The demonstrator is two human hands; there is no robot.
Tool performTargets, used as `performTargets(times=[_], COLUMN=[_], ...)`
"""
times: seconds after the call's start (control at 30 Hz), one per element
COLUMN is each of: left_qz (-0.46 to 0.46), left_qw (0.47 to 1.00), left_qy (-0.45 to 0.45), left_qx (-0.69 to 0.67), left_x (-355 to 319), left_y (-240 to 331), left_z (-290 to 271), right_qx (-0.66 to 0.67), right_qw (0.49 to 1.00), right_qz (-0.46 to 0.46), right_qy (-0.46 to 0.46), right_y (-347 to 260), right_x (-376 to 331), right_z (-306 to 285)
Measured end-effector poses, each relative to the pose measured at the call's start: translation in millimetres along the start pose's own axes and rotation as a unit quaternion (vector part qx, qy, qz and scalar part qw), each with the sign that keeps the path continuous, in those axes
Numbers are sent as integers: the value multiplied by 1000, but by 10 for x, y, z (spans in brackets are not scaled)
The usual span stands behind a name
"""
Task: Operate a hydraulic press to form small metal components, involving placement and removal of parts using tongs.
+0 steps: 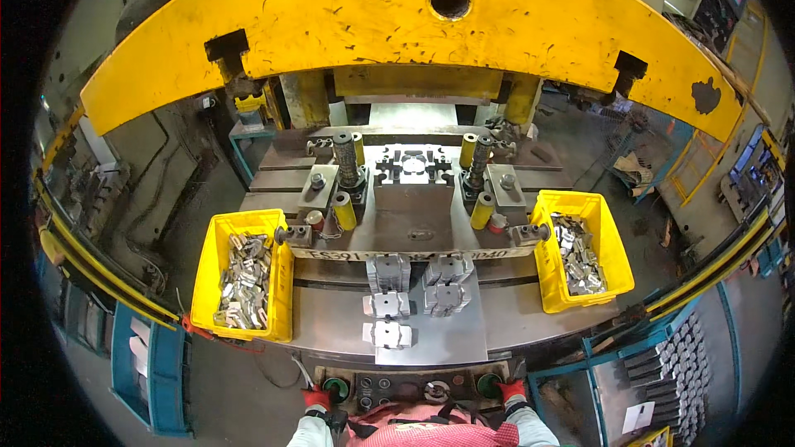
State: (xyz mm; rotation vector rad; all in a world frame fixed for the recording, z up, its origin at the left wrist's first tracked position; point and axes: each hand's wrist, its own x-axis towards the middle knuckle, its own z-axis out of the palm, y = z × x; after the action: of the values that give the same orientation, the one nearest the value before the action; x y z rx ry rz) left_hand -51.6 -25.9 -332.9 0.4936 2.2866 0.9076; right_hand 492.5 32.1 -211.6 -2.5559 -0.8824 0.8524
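Observation:
My left hand [317, 398], in a red glove, is beside a round green button [335, 388] at the left end of the control panel. Its fingers look closed on a thin pale rod [302, 371] that points up and left. My right hand [513, 391], also red-gloved, is at the green button [489, 385] on the panel's right end, fingers stretched toward it. Ahead, stacks of flat metal plates [387, 269] and more stacked plates [447, 298] stand on the press table. A single small stack [387, 334] sits nearest me. The press die [414, 167] holds a bright, cut-out metal piece.
Yellow bins of metal parts stand left [284, 290] and right [613, 277]. A yellow press beam [356, 16] spans overhead. Guide posts [344, 161] flank the die. At lower right a blue-framed rack [596, 393] carries rows of metal parts; a blue cart [170, 389] stands lower left.

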Motion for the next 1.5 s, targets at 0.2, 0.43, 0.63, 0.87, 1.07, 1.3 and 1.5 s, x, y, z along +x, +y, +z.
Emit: performTargets(times=[0.2, 0.43, 0.63, 0.87, 1.07, 1.3, 1.5], left_qz=[-40, -26, -52, -71, -186, -30, 161], left_qw=[988, 988, 998, 994, 930, 882, 887], left_qy=[0, 47, -2, -77, -229, 77, -17], left_qx=[148, 145, 25, -14, -220, -464, -432], left_x=[-502, -341, 79, 84, -11, -1489, -1849], left_y=[801, 527, 48, 136, -56, 1180, 3241], left_z=[-73, -156, -123, -23, -407, -1454, -1385], right_qx=[11, -20, 34, 30, 112, 582, 503], right_qw=[1000, 999, 999, 999, 980, 780, 831], right_qz=[2, 7, -22, -16, -158, 65, -168], right_qy=[-15, -38, -28, 4, -41, 222, 170], right_y=[-14, 33, 183, 268, 452, 271, -2139], right_x=[-50, 28, 164, 199, 235, 32, -759], right_z=[-146, 12, 198, 143, 135, -974, -2003])
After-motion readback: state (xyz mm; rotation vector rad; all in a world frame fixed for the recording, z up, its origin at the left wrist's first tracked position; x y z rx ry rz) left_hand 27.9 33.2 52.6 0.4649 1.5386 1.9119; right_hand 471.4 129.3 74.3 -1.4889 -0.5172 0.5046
